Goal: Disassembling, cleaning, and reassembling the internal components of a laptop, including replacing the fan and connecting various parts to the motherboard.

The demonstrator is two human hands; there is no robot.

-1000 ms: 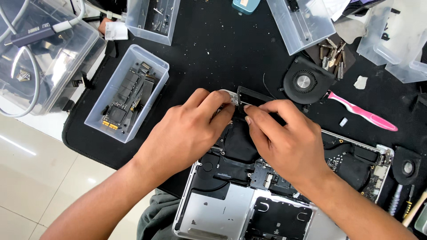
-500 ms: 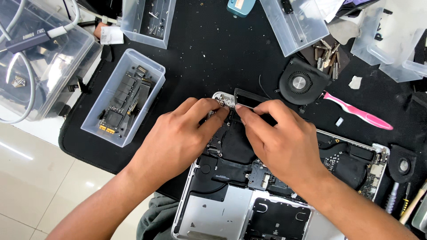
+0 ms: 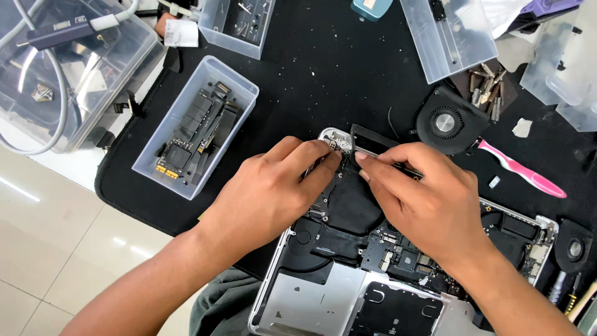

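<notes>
An opened silver laptop [image 3: 311, 298] lies bottom-up on a black mat [image 3: 323, 74], its dark boards and heat pipes exposed. My left hand [image 3: 273, 186] rests on the laptop's far left corner, its fingertips pinching at a small part near the silver hinge corner [image 3: 329, 135]. My right hand [image 3: 423, 199] lies over the middle of the board, thumb and forefinger closed on a thin part just to the right of the left fingertips. What the fingers hold is too small to make out. The two hands almost touch.
A clear tray with several green circuit cards [image 3: 198, 127] sits left of the hands. More clear boxes [image 3: 236, 25] line the back. A black fan [image 3: 446, 123], a pink-handled tool [image 3: 522, 174] and loose screwdriver bits [image 3: 485, 87] lie at right. A second fan [image 3: 573, 249] sits far right.
Both hands have stayed at the laptop's far corner, with the fingertips shifting slightly closer together. The view has drifted a little; nothing else moved.
</notes>
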